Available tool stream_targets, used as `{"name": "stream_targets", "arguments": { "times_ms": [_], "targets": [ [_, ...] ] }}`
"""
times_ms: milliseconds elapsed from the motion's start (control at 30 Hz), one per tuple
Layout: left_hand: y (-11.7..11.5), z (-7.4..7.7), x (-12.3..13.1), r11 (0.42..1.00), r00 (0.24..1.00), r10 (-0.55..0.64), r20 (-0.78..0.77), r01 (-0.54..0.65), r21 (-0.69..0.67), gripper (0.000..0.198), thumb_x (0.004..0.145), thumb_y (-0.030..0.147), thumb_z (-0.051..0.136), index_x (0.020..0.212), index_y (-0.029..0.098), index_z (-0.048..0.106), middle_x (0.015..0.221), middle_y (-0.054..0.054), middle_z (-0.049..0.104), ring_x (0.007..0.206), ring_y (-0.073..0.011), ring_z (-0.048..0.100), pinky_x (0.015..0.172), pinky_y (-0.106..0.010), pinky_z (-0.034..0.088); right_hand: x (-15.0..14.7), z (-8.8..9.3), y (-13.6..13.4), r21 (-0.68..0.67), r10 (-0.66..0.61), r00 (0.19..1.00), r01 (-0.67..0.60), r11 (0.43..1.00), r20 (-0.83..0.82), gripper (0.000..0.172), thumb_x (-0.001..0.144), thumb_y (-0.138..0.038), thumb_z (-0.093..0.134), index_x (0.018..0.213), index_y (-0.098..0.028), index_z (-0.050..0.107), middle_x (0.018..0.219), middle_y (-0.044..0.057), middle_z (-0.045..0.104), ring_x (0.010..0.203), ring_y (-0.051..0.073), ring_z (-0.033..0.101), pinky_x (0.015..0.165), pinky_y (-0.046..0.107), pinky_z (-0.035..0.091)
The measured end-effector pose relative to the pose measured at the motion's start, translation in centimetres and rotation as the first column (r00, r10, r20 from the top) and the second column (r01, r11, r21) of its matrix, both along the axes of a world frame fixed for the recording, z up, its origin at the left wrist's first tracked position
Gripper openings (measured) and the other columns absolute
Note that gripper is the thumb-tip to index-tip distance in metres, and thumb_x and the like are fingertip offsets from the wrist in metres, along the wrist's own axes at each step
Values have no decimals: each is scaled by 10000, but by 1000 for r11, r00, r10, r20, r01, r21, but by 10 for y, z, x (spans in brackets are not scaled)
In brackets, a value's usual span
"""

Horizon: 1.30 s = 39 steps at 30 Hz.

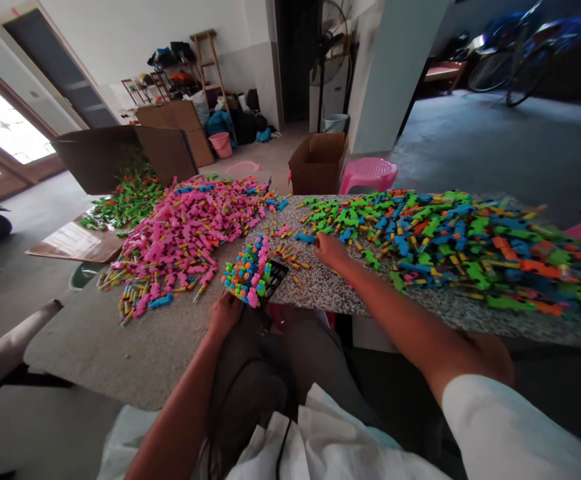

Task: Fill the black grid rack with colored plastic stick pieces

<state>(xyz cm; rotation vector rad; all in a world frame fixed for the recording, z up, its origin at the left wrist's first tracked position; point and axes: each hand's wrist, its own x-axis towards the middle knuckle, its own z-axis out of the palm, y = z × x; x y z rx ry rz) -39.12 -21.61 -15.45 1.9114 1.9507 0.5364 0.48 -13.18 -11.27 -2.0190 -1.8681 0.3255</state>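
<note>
My left hand point(224, 313) grips the near edge of a black rack point(276, 275) filled with small coloured toy pieces point(248, 270), tilted on the stone table's front edge. My right hand point(328, 250) reaches forward onto the granite tabletop point(320, 287), fingers curled down over small loose pieces at the near edge of a heap of green, blue and orange plastic toys point(450, 240). What the fingers hold is hidden. A pile of pink toys point(190, 230) lies to the left of the rack.
A green toy heap point(125, 200) lies by an open cardboard box point(100, 157) at far left. Another cardboard box point(315, 163) and a pink stool point(368, 173) stand behind the table. A bicycle point(515, 53) is parked at back right.
</note>
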Motion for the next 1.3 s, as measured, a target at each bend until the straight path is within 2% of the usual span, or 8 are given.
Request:
{"name": "stream_targets", "arguments": {
  "times_ms": [67,167,267,367,600,933,1100,1300],
  "targets": [
    [0,-1,-1,1000,1000,-7,10,7,10,323,982,366,550,1129,186,774,972,-115,808,917,-264,754,709,-273,468,-16,-5,-11,31,35,946,-26,999,-322,219,944,-248,617,1128,-154,689,1018,108,771,947,246,723,844,323,546],
    [0,-1,-1,999,999,-38,36,36,30,321,981,329,548,1157,186,776,992,-109,810,917,-255,751,749,-276,480,-45,-13,-30,-53,43,677,-121,991,-735,177,875,-329,683,965,-177,689,760,21,709,658,175,651,632,273,523],
    [0,-1,0,998,998,-53,37,52,42,327,980,309,549,1187,188,772,1028,-106,810,948,-255,748,784,-276,492,-72,-21,-48,-115,-32,400,-186,976,-916,279,770,-414,760,910,-190,671,655,-31,630,540,129,547,504,235,440],
    [0,-2,0,995,997,-72,40,69,70,323,983,313,548,1179,192,773,1067,-106,807,999,-258,741,806,-275,496,-95,-26,-61,-94,-41,322,-152,984,-946,310,733,-451,772,873,-205,645,606,-65,567,503,110,488,458,217,378],
    [0,-3,-1,996,998,-68,1,68,60,309,986,311,545,1158,186,769,983,-100,799,913,-245,734,752,-273,470,-124,-34,-69,-76,-17,568,-80,994,-823,251,876,-415,645,717,-228,591,508,-38,560,461,160,555,510,275,453],
    [-2,-2,0,996,997,-70,30,68,58,290,995,311,552,1164,199,759,1081,-106,804,1003,-262,741,792,-281,476,-126,-36,-65,-54,210,819,-281,958,-534,204,952,-295,588,863,-192,740,738,37,742,755,204,695,733,290,520],
    [-3,0,1,995,997,-77,22,76,71,291,996,314,540,1136,186,762,1039,-108,801,968,-259,738,794,-287,481,-126,-26,-67,21,345,874,-360,933,-342,298,1019,-356,564,1169,-187,759,1152,111,786,1056,268,715,882,315,498],
    [-3,3,2,996,998,-67,13,66,52,287,995,314,542,1123,189,766,1003,-95,796,930,-237,732,773,-269,480,-129,-21,-66,-27,377,902,-391,920,-212,326,1041,-343,549,1246,-161,726,1190,157,772,1114,276,703,914,301,477]
  ]
}}
